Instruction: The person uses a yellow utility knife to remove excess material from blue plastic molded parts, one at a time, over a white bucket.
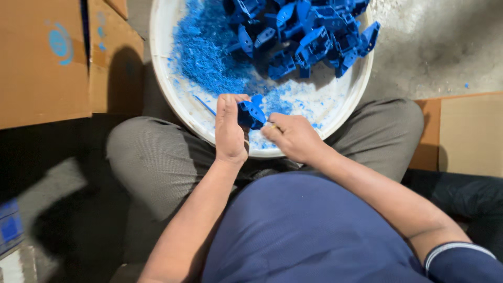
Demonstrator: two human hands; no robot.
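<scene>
i see left hand (230, 128) clamped on angular blue plastic part (251, 114) | right hand (294, 137) pinched shut on small tool, barely visible | white basin (173, 99) holds blue shavings (207, 57), heaped parts (309, 34)

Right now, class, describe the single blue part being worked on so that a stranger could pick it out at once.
Start at the big white tub resting between the seated person's knees. At its near rim the left hand grips one blue plastic part, with the right hand against it. Unlike the heaped blue parts at the far side, it alone is held clear of the pile.
</scene>
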